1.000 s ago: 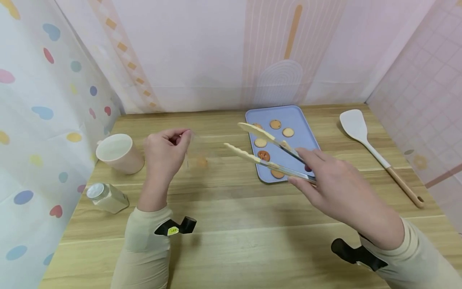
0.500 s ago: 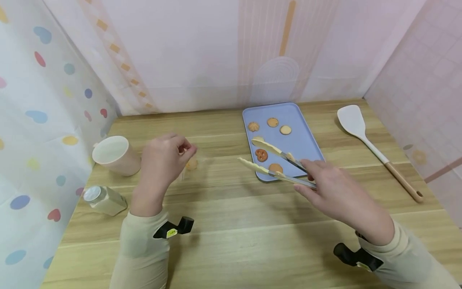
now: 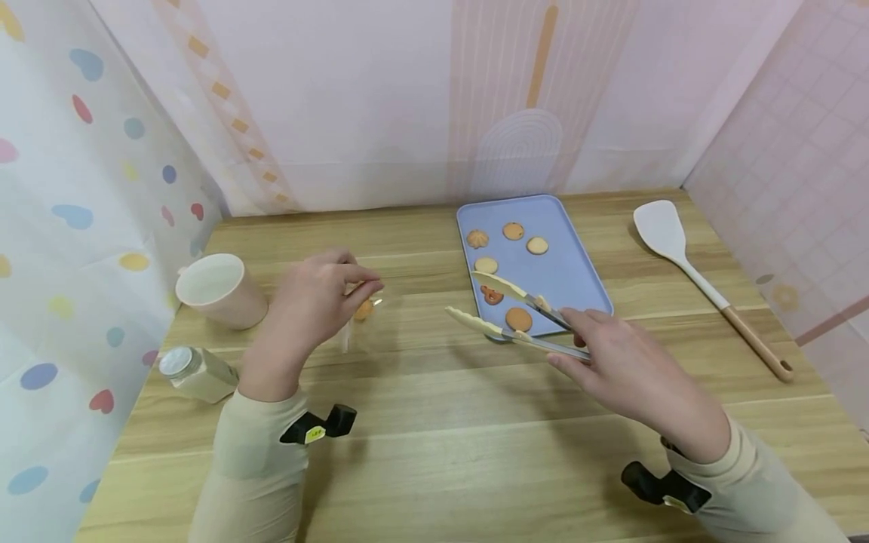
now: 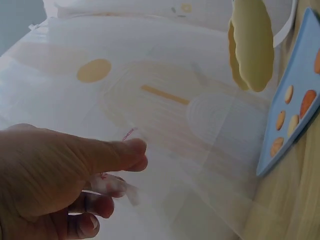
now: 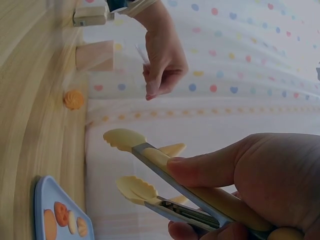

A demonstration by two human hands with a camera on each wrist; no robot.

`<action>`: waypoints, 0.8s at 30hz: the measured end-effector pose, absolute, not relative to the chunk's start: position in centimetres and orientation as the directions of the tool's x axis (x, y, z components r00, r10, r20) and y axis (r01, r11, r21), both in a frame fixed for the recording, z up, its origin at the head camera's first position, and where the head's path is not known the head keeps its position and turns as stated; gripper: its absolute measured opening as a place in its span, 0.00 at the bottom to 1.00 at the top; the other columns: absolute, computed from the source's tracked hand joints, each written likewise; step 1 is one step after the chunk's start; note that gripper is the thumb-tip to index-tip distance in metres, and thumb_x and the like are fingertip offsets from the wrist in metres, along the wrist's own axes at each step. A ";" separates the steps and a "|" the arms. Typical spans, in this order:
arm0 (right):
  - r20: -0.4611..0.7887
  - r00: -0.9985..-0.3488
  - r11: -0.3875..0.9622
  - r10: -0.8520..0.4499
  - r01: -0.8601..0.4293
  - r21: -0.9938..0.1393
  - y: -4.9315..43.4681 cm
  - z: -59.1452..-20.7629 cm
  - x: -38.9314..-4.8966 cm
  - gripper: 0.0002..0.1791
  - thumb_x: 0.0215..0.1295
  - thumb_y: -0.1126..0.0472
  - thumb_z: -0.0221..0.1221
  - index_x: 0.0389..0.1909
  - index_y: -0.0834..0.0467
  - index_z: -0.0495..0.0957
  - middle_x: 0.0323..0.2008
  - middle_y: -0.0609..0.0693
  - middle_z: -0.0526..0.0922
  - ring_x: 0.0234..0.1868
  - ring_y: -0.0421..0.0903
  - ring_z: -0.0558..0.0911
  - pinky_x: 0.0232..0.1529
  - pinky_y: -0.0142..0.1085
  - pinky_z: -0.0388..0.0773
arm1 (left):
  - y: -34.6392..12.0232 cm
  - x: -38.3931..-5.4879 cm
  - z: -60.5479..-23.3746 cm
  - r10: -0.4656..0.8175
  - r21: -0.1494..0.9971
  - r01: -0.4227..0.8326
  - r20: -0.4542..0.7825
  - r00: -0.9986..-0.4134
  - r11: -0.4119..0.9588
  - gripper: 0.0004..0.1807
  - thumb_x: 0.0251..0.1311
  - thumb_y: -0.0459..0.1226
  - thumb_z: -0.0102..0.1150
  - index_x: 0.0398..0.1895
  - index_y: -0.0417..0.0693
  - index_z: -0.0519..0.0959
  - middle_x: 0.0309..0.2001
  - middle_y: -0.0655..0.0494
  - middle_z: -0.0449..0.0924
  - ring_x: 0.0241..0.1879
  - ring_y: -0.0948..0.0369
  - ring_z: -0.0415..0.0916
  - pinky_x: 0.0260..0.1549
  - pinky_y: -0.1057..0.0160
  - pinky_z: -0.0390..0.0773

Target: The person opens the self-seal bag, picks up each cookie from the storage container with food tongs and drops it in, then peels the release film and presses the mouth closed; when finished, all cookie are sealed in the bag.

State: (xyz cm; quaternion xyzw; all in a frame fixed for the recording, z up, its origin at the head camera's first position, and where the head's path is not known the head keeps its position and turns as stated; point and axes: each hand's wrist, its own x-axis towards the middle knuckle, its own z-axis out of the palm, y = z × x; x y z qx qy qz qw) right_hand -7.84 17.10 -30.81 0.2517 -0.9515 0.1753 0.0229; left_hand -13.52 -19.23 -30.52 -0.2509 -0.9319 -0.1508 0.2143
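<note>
My left hand (image 3: 319, 290) pinches a clear plastic bag (image 4: 134, 196) between thumb and fingers; bits of red print show on it in the left wrist view. Beyond that hand, a swirl-shaped cookie (image 5: 74, 99) lies on the wooden table, partly covered by the fingers in the head view. My right hand (image 3: 627, 362) grips metal tongs (image 3: 536, 341) with cream scalloped tips, their arms spread and nothing between them. The tips hover in front of the left edge of a blue tray (image 3: 563, 275), which bears several cookies, among them a round one (image 3: 519, 319) and a pretzel-shaped one.
A pink mug (image 3: 222, 292) stands on the table left of my left hand, with a white-lidded glass jar (image 3: 198, 374) in front of it. A white spatula (image 3: 702, 279) with a wooden handle lies at the right. Patterned cloth hangs behind and at both sides.
My left hand has come a little lower and to the right with the bag. The tongs have shifted down and slightly right, still spread. The tray and its cookies have stayed put.
</note>
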 end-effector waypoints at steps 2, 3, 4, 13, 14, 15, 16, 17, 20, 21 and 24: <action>0.131 -0.874 0.813 -0.468 -0.483 -0.325 17.1 -31.0 -7.9 0.22 0.62 0.51 0.64 0.50 0.60 0.74 0.30 0.48 0.76 0.27 0.43 0.74 0.28 0.39 0.72 | -18.7 -13.9 -30.6 0.426 0.203 0.549 0.437 -0.792 0.811 0.06 0.57 0.40 0.67 0.32 0.49 0.89 0.23 0.61 0.74 0.20 0.63 0.67 0.20 0.63 0.66; 0.130 -0.876 0.814 -0.465 -0.480 -0.326 17.2 -31.1 -7.9 0.22 0.61 0.51 0.64 0.50 0.60 0.74 0.30 0.48 0.76 0.27 0.43 0.74 0.28 0.40 0.72 | -18.4 -14.1 -30.6 0.436 0.217 0.552 0.415 -0.799 0.805 0.07 0.58 0.41 0.66 0.32 0.49 0.89 0.23 0.61 0.74 0.20 0.63 0.67 0.21 0.63 0.67; 0.127 -0.878 0.815 -0.462 -0.477 -0.328 17.2 -31.2 -7.9 0.22 0.61 0.51 0.64 0.50 0.60 0.74 0.30 0.48 0.76 0.27 0.43 0.74 0.28 0.39 0.72 | -18.1 -14.4 -30.7 0.440 0.237 0.551 0.392 -0.808 0.801 0.08 0.60 0.41 0.65 0.31 0.49 0.89 0.22 0.61 0.75 0.20 0.63 0.68 0.22 0.63 0.68; 0.116 -0.889 0.820 -0.442 -0.453 -0.350 17.5 -32.4 -8.3 0.20 0.60 0.52 0.65 0.48 0.60 0.75 0.29 0.48 0.76 0.26 0.43 0.73 0.28 0.39 0.71 | -16.9 -15.2 -31.4 0.362 0.476 0.474 0.311 -0.879 0.741 0.10 0.64 0.36 0.57 0.37 0.41 0.87 0.27 0.57 0.76 0.22 0.62 0.69 0.23 0.63 0.71; 0.112 -0.892 0.821 -0.438 -0.448 -0.353 17.7 -32.5 -8.3 0.21 0.60 0.52 0.65 0.48 0.60 0.75 0.29 0.48 0.76 0.26 0.43 0.73 0.27 0.39 0.71 | -16.9 -15.1 -31.4 0.348 0.499 0.461 0.307 -0.886 0.734 0.10 0.64 0.35 0.57 0.39 0.40 0.86 0.27 0.56 0.76 0.23 0.62 0.69 0.24 0.63 0.71; 0.105 -0.895 0.824 -0.433 -0.440 -0.357 17.8 -32.7 -8.4 0.21 0.60 0.52 0.65 0.48 0.60 0.75 0.29 0.48 0.76 0.27 0.44 0.74 0.28 0.39 0.71 | -17.0 -15.0 -31.4 0.337 0.514 0.452 0.305 -0.891 0.729 0.10 0.64 0.34 0.56 0.40 0.40 0.86 0.27 0.56 0.75 0.23 0.62 0.68 0.24 0.64 0.70; 0.096 -0.899 0.826 -0.428 -0.432 -0.361 17.9 -32.8 -8.5 0.21 0.60 0.52 0.65 0.48 0.60 0.75 0.29 0.48 0.76 0.27 0.44 0.74 0.28 0.39 0.71 | -17.1 -15.0 -31.5 0.328 0.527 0.445 0.305 -0.894 0.724 0.11 0.64 0.34 0.56 0.41 0.40 0.86 0.27 0.56 0.74 0.23 0.61 0.68 0.24 0.64 0.70; 0.088 -0.902 0.830 -0.423 -0.425 -0.362 18.1 -33.0 -8.6 0.21 0.60 0.52 0.65 0.49 0.60 0.75 0.29 0.48 0.76 0.27 0.44 0.74 0.28 0.39 0.71 | -17.2 -14.9 -31.5 0.321 0.536 0.440 0.304 -0.897 0.720 0.11 0.64 0.34 0.56 0.42 0.40 0.85 0.27 0.56 0.73 0.23 0.61 0.67 0.24 0.64 0.69; 0.055 -0.912 0.844 -0.406 -0.398 -0.359 18.6 -33.3 -9.0 0.23 0.61 0.51 0.64 0.52 0.61 0.75 0.29 0.49 0.76 0.28 0.45 0.74 0.28 0.40 0.72 | -17.5 -14.7 -31.7 0.324 0.538 0.438 0.298 -0.898 0.720 0.13 0.65 0.34 0.54 0.46 0.40 0.84 0.25 0.55 0.70 0.22 0.61 0.66 0.23 0.64 0.68; 0.046 -0.915 0.849 -0.401 -0.391 -0.355 18.8 -33.4 -9.2 0.23 0.62 0.51 0.64 0.52 0.61 0.75 0.29 0.49 0.76 0.27 0.45 0.74 0.27 0.40 0.72 | -17.5 -14.6 -31.8 0.332 0.529 0.444 0.296 -0.895 0.723 0.13 0.65 0.35 0.55 0.48 0.40 0.84 0.25 0.56 0.69 0.22 0.61 0.65 0.23 0.64 0.68; 0.020 -0.923 0.866 -0.384 -0.368 -0.339 19.4 -33.7 -9.7 0.23 0.62 0.50 0.64 0.52 0.60 0.75 0.28 0.49 0.75 0.25 0.45 0.72 0.25 0.39 0.70 | -17.7 -14.5 -31.9 0.354 0.508 0.461 0.298 -0.887 0.728 0.13 0.63 0.35 0.59 0.49 0.40 0.83 0.23 0.56 0.69 0.22 0.62 0.66 0.24 0.64 0.69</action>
